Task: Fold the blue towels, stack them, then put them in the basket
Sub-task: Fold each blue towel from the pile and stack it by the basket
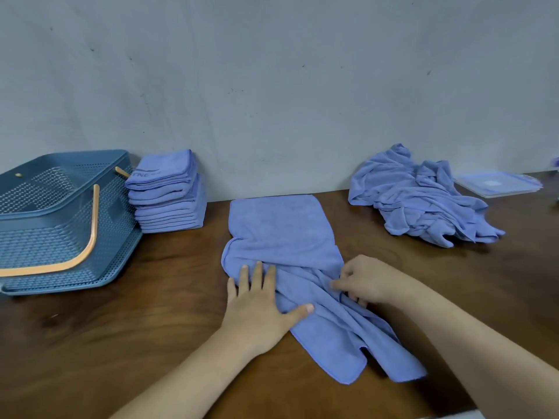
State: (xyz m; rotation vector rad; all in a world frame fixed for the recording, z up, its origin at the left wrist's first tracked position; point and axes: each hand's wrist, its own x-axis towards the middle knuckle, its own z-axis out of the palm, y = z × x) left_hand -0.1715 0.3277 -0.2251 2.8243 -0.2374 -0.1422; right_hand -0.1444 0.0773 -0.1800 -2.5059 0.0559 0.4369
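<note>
— How's the light?
— Soft, even and cool. The wall (272, 86) is lit flat from edge to edge. The dark wood of the desk (151, 328) carries a faint sheen at the left.
— Shadows?
— Pale and blurred, lying close under the forearms (453, 325) and along the near side of the loose pile (423, 201).
— Sharpness?
— Middling. The towel (281, 234) shows little weave. A wide-angle bend bows the desk's back edge and stretches the basket (45, 237) at the left margin.
</note>
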